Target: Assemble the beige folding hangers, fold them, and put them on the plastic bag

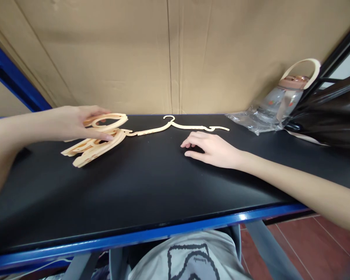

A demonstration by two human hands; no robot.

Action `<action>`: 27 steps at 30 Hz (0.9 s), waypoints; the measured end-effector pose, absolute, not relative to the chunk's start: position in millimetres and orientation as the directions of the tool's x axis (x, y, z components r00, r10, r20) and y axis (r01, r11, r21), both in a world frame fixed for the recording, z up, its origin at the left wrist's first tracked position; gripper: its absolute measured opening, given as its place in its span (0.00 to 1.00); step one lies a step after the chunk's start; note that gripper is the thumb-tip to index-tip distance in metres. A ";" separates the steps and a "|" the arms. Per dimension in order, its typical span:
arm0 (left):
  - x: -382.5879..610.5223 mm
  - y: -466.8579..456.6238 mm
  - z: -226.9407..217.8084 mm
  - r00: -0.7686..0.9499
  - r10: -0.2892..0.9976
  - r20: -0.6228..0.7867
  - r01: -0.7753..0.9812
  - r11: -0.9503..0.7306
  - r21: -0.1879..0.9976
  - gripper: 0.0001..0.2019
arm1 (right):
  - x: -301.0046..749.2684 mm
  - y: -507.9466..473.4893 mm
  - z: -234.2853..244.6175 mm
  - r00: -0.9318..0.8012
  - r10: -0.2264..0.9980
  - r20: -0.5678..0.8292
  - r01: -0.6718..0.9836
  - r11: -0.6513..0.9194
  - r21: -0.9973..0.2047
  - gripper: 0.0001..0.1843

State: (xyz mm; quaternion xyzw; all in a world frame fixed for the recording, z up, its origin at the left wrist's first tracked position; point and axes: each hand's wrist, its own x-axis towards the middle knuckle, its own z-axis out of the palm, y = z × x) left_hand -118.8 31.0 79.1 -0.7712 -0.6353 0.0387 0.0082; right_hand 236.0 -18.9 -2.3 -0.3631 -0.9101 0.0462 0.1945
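Note:
My left hand (86,123) is closed around a bundle of cream plastic folding clothes hangers (97,153), held just above the left part of the black tabletop. The fingers go behind the bundle and the thumb lies across its front. An unfolded clothes hanger (186,127) of the same colour lies near the back of the table, hook pointing away from me. Its left end reaches close to the bundle. My right hand (211,149) is at the tabletop in front of this hanger's right arm, fingers loosely curved, thumb apart, with nothing in it.
A clear water bottle (282,101) with a pink lid and cream handle leans at the back right, beside crumpled clear plastic (251,118) and a shiny black bag (332,112). Cardboard (128,54) stands behind the black tabletop (151,186), which has a blue front edge.

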 end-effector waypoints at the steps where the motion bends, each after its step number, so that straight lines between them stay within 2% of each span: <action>1: -121.5 31.7 78.5 0.155 0.986 -0.060 0.983 -0.160 -0.087 0.48 | 235.8 -18.8 -2.4 -0.661 0.678 0.321 0.642 0.733 -0.225 0.12; 6: -123.9 31.7 67.0 0.114 0.970 -0.216 0.984 -0.140 -0.110 0.48 | 235.4 -19.3 -1.5 -0.663 0.678 0.318 0.643 0.733 -0.222 0.12; 9: -118.1 28.6 64.5 0.109 0.962 -0.251 0.983 -0.142 -0.118 0.48 | 236.0 -19.6 -0.9 -0.662 0.683 0.308 0.649 0.728 -0.221 0.12; 14: -113.4 26.4 66.6 0.031 0.967 -0.253 0.984 -0.074 -0.162 0.50 | 235.8 -19.4 -1.6 -0.666 0.679 0.310 0.648 0.732 -0.212 0.12; 21: -119.6 32.1 62.0 0.055 0.966 -0.252 0.983 -0.097 -0.157 0.49 | 237.7 -16.2 0.4 -0.660 0.684 0.311 0.659 0.725 -0.199 0.13; 25: -126.6 36.1 58.3 0.090 0.965 -0.245 0.980 -0.130 -0.152 0.48 | 255.1 2.4 1.8 -0.568 0.726 0.388 0.756 0.646 -0.103 0.15; 27: -131.1 37.7 56.0 0.139 0.977 -0.164 0.979 -0.161 -0.128 0.47 | 266.7 13.4 1.3 -0.505 0.758 0.413 0.803 0.588 -0.097 0.19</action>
